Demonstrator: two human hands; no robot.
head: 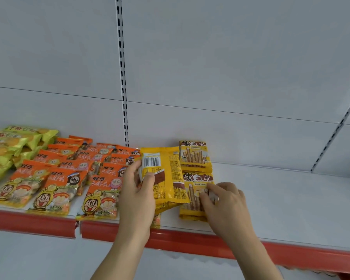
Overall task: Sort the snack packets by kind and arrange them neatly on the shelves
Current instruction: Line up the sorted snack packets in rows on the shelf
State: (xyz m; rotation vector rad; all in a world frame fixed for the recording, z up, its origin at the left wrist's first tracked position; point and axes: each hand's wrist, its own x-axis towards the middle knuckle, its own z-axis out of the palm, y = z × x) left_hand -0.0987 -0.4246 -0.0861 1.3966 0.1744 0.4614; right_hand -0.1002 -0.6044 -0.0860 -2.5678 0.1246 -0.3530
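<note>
From my remote station I note first what cannot be read: the green-yellow packets (pixel 12 146) at nine o'clock are cut off by the left edge, their print blurred, and the lower shelf (pixel 49 257) at six o'clock shows only as a pale strip behind my forearms. The fingertips of my right hand (pixel 226 201) blur against the wrapper they meet, and part of that wrapper lies hidden beneath them. My left hand (pixel 137 190) holds a yellow packet (pixel 166 178) turned back side up, barcode toward twelve o'clock; thumb on top and fingers curled at its left edge pinch it, and the packet is tilted, its right edge overlapping the front wafer-roll packet (pixel 194 197). The right hand's fingers are curled down onto that front wafer-roll packet at its right side, pinching its edge as far as I can judge. A second wafer-roll stack (pixel 194 155) lies directly behind it at twelve o'clock, against the white back panel (pixel 230 67). The upper shelf (pixel 291 199) carries everything: orange packets (pixel 69 174) in overlapping rows from centre toward nine o'clock, the yellow kinds just beside them at centre. A red price rail (pixel 190 239) runs along the shelf's front edge; a slotted upright (pixel 122 77) rises at twelve o'clock.
</note>
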